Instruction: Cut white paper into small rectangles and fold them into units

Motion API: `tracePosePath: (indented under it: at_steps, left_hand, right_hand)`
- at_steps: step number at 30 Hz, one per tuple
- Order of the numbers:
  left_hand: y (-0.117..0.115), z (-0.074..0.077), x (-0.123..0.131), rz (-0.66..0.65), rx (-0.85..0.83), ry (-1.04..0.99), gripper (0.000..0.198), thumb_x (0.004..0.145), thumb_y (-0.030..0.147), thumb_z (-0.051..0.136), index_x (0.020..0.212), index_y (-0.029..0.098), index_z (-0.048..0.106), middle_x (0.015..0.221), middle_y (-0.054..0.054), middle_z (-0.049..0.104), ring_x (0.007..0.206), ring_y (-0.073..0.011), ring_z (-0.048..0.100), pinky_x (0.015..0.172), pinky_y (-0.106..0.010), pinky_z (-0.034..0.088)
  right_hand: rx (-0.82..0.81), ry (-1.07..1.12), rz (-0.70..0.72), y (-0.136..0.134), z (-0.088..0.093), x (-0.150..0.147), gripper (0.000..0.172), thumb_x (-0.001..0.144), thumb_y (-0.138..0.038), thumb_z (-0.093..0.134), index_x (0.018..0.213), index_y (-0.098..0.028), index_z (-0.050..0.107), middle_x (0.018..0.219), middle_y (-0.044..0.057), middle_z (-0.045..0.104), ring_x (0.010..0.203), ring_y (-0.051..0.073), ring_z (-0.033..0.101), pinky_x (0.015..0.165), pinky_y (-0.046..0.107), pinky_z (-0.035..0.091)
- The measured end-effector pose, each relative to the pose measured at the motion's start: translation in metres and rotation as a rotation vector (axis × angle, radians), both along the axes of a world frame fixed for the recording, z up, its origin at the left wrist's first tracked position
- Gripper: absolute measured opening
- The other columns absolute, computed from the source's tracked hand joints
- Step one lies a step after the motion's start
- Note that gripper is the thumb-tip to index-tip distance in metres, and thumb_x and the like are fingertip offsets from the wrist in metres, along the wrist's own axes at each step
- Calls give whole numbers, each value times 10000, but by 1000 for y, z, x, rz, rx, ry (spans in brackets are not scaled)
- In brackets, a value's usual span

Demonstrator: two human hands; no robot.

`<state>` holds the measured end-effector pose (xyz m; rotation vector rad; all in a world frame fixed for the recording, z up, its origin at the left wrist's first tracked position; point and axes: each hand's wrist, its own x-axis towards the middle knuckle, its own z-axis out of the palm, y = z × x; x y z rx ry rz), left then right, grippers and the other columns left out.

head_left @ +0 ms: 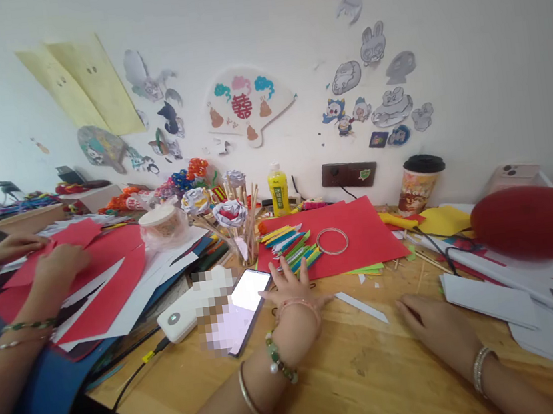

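My left hand [295, 302] is open with its fingers spread over the near edge of a bundle of folded coloured paper strips [289, 246]. The fingertips overlap the strips; whether they touch is unclear. A lit phone [251, 290] lies just left of this hand. My right hand [435, 325] rests on the wooden table with its fingers loosely curled, and nothing shows in it. Between the hands lies a loose white paper strip [362, 307]. Behind the strips are red paper sheets [359, 224] with a thin ring [332, 241] on them.
A co-worker's hands [59, 264] hold red paper at left. Nearby stand a white power bank [188, 312], a jar of sticks [246, 247], a yellow bottle [278, 186] and a lidded cup [419, 183]. At right are white papers [489, 298] and a red oval thing [535, 222].
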<state>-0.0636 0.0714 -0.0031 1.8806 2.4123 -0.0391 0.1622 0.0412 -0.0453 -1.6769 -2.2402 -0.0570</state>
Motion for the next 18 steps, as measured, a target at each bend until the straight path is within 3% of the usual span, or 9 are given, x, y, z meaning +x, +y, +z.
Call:
tracePosePath:
  at_steps: [10, 18]
  left_hand:
    - [6, -20, -4, -80, 51, 123, 803, 685, 718, 337, 1359, 342, 113, 1468, -105, 69, 1299, -414, 30, 836, -719, 205]
    - [0, -18, -5, -169, 104, 170, 743, 733, 676, 328, 1353, 291, 193, 1448, -131, 157, 1302, -382, 108, 922, -657, 148]
  right_hand:
    - [38, -41, 31, 1, -1, -5, 358, 865, -308, 296, 586, -200, 493, 570, 37, 624, 544, 174, 584, 516, 258, 340]
    - [37, -67, 34, 2, -5, -4, 344, 867, -304, 297, 596, -203, 483, 568, 33, 617, 544, 180, 592, 516, 261, 356]
